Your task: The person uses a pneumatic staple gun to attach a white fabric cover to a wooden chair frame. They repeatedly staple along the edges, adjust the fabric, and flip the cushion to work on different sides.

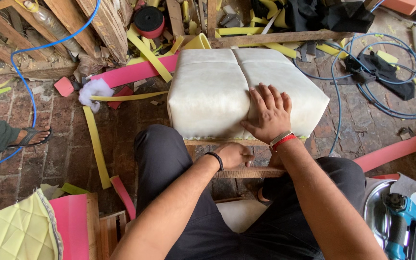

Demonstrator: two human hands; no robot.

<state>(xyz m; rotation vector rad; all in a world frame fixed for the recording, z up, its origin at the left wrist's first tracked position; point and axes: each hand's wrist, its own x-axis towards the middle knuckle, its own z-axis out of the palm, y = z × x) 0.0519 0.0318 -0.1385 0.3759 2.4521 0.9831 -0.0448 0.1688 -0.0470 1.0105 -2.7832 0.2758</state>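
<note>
Pressing the white padded square cushion (244, 91) flat, right hand (267, 114) spreads open fingers on top; left hand (233, 155), curled shut, grips the wooden frame edge (246, 172) below the cushion. Even pressure would keep the covering smooth.

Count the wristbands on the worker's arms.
2. A black band on the left wrist near the wooden frame; a red-and-white band on the right wrist, at the cushion's front edge.

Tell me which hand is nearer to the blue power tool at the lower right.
Right. The right hand lies flat on the white cushion, on the side of the blue power tool; the left hand grips the wooden frame below the cushion, farther from the tool.
</note>
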